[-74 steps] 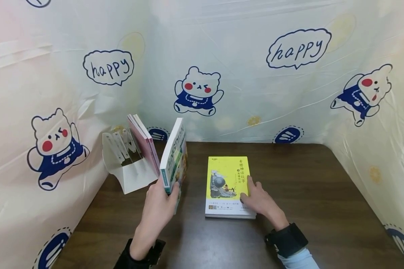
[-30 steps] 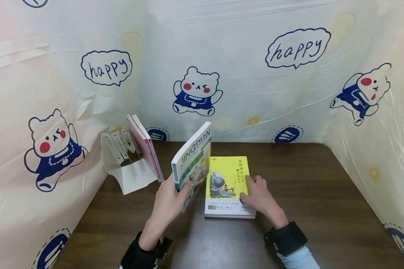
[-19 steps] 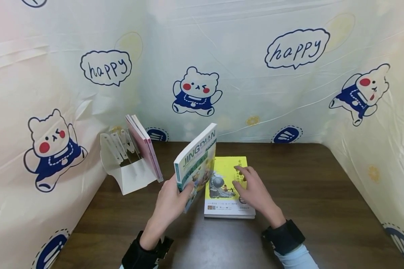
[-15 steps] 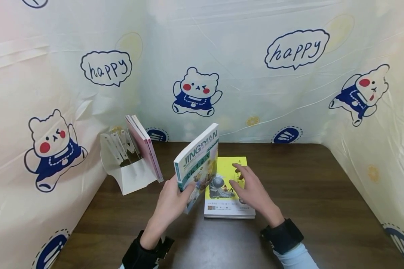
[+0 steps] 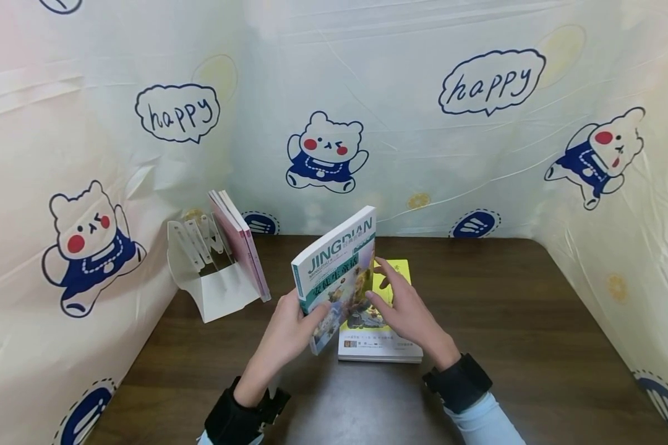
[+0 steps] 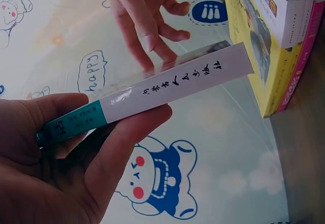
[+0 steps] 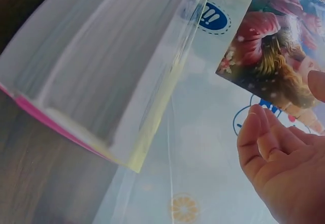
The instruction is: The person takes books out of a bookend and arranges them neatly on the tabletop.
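Observation:
Near the middle of the head view, my left hand (image 5: 286, 330) grips a teal-and-white paperback book (image 5: 334, 281) marked JINGDIAN, thumb on its cover. The left wrist view shows its spine (image 6: 172, 84) between thumb and fingers. My right hand (image 5: 411, 312) is beside the book's right edge, fingers spread and loosely bent. A gap shows between those fingers (image 7: 249, 137) and the picture cover (image 7: 284, 46) in the right wrist view. Under both lies a yellow-covered book (image 5: 375, 346), partly hidden, atop a stack whose pink bottom book (image 6: 302, 51) shows in the left wrist view.
A white bookend-like stand (image 5: 228, 293) is on the table's left, with pink-spined books (image 5: 242, 247) leaning upright against it. The brown table (image 5: 506, 321) meets a printed cloth backdrop (image 5: 412, 154) at the back and sides.
My left hand has carried the JINGDIAN book rightward from beside the stand, turning its cover more into view. My right hand has left the yellow book's edge and moved to the held book.

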Demonstrator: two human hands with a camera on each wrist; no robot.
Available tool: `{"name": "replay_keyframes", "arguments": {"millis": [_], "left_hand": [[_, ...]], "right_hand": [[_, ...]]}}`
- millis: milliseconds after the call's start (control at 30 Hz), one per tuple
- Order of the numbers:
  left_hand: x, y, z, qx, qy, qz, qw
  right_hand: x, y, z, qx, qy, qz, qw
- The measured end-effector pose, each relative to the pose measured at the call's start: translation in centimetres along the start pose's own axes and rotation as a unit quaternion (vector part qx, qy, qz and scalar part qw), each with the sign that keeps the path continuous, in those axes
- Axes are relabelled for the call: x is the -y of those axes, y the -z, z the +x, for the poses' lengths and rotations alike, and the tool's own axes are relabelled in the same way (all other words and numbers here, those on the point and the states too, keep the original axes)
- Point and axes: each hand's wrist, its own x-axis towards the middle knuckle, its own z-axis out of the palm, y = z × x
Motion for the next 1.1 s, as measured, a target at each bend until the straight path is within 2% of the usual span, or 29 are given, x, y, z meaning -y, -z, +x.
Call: {"name": "replay_keyframes", "arguments": {"millis": [267, 400, 633, 900, 1100], "left_hand": [[0.2, 0.3, 0.5, 0.012, -0.013, -0.012, 0.9998], [0.3, 0.4, 0.6, 0.019, -0.009, -0.023, 0.9995], [0.8, 0.6, 0.8, 0.026, 0.008, -0.034, 0.999], [1.0, 0.6, 1.1, 0.032, 0.045, -0.053, 0.9971], [1.3, 0.8, 1.5, 0.031, 0.055, -0.062, 0.9961]], "right_hand": [[0.6, 0.1, 0.5, 0.001, -0.003, 0.005, 1.0], [0.7, 0.1, 0.6, 0.008, -0.003, 0.01, 0.9999], [0.4, -0.1, 0.5, 0.007, -0.005, 0.011, 0.9999], [0.1, -0.3, 0.5, -0.014, 0.009, 0.011, 0.9998], [0.0, -0.2, 0.4, -0.025, 0.003, 0.009, 0.9997]]}}
